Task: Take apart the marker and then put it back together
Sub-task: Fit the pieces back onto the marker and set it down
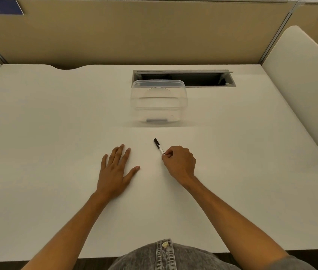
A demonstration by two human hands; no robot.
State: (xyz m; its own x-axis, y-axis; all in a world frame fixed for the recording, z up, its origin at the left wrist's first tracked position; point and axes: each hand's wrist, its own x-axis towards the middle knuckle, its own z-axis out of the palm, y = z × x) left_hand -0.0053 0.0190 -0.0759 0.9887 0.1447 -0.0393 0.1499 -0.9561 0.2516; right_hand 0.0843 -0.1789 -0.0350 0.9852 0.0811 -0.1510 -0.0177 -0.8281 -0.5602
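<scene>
One marker (pixel 158 146) pinched by right hand (pixel 180 162); left hand (pixel 115 170) flat, 1 tub (pixel 159 102).

A single wide-angle view looks from the person's head, forward and steeply down onto the surface (pixel 37 133). It sits close above the near edge, so the lap fills the bottom border and both forearms run up from the lower corners to the hands, left (pixel 115 170) and right (pixel 179 162), near mid-frame. The far edge and the partition (pixel 134 32) behind it fill the top. Straight lines bow toward the edges.
</scene>
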